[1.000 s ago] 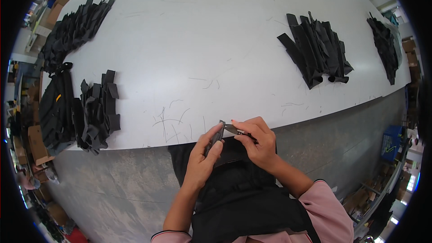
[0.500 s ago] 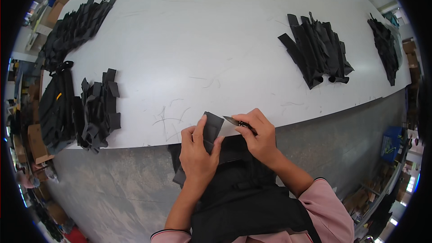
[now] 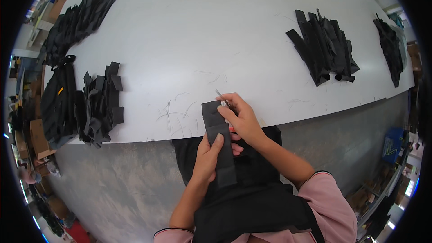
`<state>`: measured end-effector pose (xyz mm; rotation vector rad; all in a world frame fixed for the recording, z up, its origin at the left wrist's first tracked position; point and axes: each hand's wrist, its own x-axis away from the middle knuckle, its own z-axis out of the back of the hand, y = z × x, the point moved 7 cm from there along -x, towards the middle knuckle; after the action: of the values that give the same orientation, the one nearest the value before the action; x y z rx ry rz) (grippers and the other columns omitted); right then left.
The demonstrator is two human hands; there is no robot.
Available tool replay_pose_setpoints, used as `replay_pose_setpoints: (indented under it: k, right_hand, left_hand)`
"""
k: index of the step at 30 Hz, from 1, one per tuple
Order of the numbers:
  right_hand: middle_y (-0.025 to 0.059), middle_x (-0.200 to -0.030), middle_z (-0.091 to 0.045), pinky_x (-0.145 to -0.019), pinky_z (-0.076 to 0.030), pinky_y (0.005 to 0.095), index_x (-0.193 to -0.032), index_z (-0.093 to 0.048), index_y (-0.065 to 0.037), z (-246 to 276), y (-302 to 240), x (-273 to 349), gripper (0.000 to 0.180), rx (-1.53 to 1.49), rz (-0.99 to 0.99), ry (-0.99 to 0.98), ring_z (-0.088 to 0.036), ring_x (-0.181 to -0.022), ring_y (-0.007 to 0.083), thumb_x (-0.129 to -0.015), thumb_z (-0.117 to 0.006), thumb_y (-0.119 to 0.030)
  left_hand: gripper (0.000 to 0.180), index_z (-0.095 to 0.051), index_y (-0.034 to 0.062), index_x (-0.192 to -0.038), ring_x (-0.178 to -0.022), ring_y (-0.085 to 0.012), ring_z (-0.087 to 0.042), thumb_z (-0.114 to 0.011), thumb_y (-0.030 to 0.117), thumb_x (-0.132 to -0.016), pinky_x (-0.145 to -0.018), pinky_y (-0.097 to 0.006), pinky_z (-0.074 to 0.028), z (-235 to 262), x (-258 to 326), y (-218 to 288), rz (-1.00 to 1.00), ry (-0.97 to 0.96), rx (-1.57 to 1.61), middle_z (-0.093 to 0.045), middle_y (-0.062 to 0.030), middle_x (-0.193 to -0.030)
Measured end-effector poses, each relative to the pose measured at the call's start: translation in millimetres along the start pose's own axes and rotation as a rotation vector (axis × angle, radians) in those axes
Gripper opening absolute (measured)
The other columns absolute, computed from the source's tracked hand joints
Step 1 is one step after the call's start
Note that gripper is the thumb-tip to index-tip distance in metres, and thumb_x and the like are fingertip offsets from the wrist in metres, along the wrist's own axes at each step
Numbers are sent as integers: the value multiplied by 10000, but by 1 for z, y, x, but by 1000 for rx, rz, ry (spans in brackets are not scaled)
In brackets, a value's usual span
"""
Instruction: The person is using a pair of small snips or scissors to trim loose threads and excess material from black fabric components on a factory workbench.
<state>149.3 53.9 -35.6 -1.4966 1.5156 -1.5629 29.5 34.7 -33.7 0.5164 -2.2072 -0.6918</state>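
Note:
A long black fabric strip (image 3: 218,130) stands lengthwise in front of me, its upper end over the table's near edge and its lower end over my black apron. My left hand (image 3: 208,157) is closed on its middle, thumb flat on the front face. My right hand (image 3: 240,119) is at the strip's upper right edge, its thumb against the cloth. Held in that same hand are small thread snips (image 3: 218,93), the thin blade pointing up and left past the strip's top. The fingers mostly hide their handle.
The white table (image 3: 180,40) carries loose thread ends near its front edge. Bundles of black strips lie at the left (image 3: 100,103), far left (image 3: 81,22) and right (image 3: 326,47). A black bag (image 3: 58,103) sits at the left edge. Beyond the right bundle lies another dark pile (image 3: 390,49).
The strip, folded or bunched short before, now hangs out at length. My right hand has moved left onto its edge, with the snips turned upward. My left hand has shifted lower on the strip.

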Motion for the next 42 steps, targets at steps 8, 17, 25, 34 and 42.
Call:
replay_pose_setpoints:
  k: [8, 17, 25, 34, 42]
  right_hand:
    - [86, -808, -539, -524, -429, 306, -981, -604, -60, 12, -47, 51, 276, 796, 594, 123, -563, -616, 227, -719, -692, -49]
    - [78, -737, -546, -510, -434, 295, -910, -648, -47, -1, -54, 55, 247, 988, 782, 90, -554, -596, 222, -672, -709, -14]
    - [46, -701, -512, -490, -396, 313, -884, -643, -67, 9, -53, 60, 220, 917, 761, 168, -531, -553, 206, -674, -707, -80]
    - [30, -685, -508, -500, -398, 313, -891, -641, -65, 0, -51, 57, 224, 943, 766, 124, -538, -562, 190, -678, -708, -76]
    - [101, -819, -493, -639, -501, 311, -910, -634, -42, -5, -44, 52, 226, 766, 582, 59, -556, -570, 201, -698, -710, -43]
  left_hand:
    - [204, -349, -6, -1123, -704, -227, -630, -396, 116, -966, -623, -296, -524, 8, 3, 22, -24, 117, -80, -588, -170, -1005]
    - [188, -361, -12, -1099, -656, -214, -613, -408, 79, -941, -587, -298, -507, -3, 6, 27, -67, 83, -73, -582, -151, -932]
    - [193, -362, -8, -1091, -627, -212, -607, -425, 88, -937, -557, -298, -501, -1, 3, 26, -54, 61, -17, -578, -153, -905]
    - [202, -351, -7, -1104, -625, -208, -603, -425, 80, -938, -556, -298, -499, 0, 5, 25, -31, 70, -40, -578, -144, -877]
    - [225, -347, 3, -1145, -654, -171, -601, -426, 48, -939, -579, -273, -504, -3, 2, 21, -110, 112, -133, -571, -126, -875]
